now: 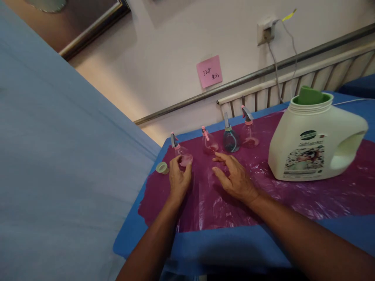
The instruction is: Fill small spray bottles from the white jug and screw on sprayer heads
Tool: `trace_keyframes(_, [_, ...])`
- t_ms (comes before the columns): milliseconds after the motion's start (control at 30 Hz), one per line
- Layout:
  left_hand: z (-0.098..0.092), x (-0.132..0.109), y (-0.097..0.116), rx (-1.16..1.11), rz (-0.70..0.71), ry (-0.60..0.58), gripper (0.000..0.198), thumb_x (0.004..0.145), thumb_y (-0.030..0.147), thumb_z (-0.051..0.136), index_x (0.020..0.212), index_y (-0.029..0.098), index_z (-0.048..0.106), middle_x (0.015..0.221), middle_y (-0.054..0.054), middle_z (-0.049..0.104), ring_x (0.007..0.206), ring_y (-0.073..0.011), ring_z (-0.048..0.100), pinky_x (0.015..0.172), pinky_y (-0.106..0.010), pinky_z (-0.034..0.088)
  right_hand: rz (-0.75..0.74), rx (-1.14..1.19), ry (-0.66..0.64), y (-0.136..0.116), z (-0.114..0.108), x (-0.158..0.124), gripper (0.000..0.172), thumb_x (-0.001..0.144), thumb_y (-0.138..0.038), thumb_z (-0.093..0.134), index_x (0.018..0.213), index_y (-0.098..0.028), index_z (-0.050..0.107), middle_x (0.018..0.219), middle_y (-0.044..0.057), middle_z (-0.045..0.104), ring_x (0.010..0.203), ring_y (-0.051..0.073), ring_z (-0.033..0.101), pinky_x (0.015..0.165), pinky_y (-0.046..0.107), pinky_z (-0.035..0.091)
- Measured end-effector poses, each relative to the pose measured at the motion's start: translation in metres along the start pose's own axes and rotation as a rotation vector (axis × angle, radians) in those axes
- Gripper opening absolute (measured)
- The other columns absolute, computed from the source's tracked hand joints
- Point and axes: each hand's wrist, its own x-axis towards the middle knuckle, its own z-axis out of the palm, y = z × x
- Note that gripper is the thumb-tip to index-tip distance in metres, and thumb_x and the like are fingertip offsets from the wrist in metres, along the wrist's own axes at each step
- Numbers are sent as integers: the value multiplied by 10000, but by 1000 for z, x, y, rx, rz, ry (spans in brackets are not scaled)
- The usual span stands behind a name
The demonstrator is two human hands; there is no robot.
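My left hand (179, 177) is closed round the lower part of a clear spray bottle (184, 160) with a grey trigger head and pink collar. The bottle stands on the purple plastic sheet, and pinkish colour shows in its base. My right hand (234, 176) is open above the sheet, fingers apart and nothing in them. Just beyond its fingertips stands a clear spray bottle with a pink trigger (210, 145). To the right of that are a dark teal spray bottle (231, 141) and another clear spray bottle with a pink collar (250, 138). A small pale green cup-shaped cap (162, 168) lies left of my left hand.
A large cream detergent jug (310, 136) with something green in its mouth stands at the right. The purple plastic sheet (202, 207) covers part of the blue table (211, 246). A blue curtain (67, 164) hangs at the left; behind are a metal rail (234, 84) and wall socket (265, 32).
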Motion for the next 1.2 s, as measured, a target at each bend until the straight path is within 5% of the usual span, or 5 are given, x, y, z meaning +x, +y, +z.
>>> trace_keyframes(100, [17, 4, 27, -63, 41, -60, 468, 1037, 531, 761, 1415, 261, 701, 1401, -132, 752, 1254, -314, 767, 1099, -503, 633, -36, 16, -18, -6, -2, 1, 456, 1118, -302, 684, 1569, -295, 619, 1296, 110, 839, 1182, 300, 801, 1067, 534, 668])
trace_keyframes(300, [66, 63, 75, -177, 169, -1, 638, 1003, 463, 817, 1566, 232, 622, 1517, -182, 679, 1289, -328, 729, 1166, -538, 586, -76, -11, -24, -10, -7, 5, 356, 1135, -292, 657, 1491, -269, 650, 1229, 110, 846, 1116, 293, 803, 1005, 516, 683])
trace_keyframes(533, [97, 107, 90, -148, 164, -28, 446, 944, 269, 807, 1384, 217, 753, 1332, -142, 752, 1183, -311, 738, 1172, -502, 575, -89, -24, -3, -7, -7, 8, 325, 1137, -283, 654, 1460, -253, 657, 1213, 107, 850, 1121, 288, 801, 1005, 505, 681])
trace_keyframes(900, [52, 95, 82, -356, 63, -10, 390, 984, 217, 691, 1368, 191, 761, 1181, -91, 820, 1053, -233, 785, 1015, -402, 637, 61, -33, 84, -1, -8, 10, 331, 1115, -355, 645, 1435, -279, 685, 1304, 135, 827, 1225, 322, 776, 1098, 577, 645])
trace_keyframes(1200, [13, 41, 92, -857, -61, -417, 417, 840, 352, 952, 1221, 237, 828, 1025, -25, 784, 932, -178, 734, 902, -311, 605, 218, 118, 131, 6, -11, 13, 542, 1009, -436, 809, 1492, -244, 657, 1389, 163, 807, 1193, 310, 798, 1034, 525, 667])
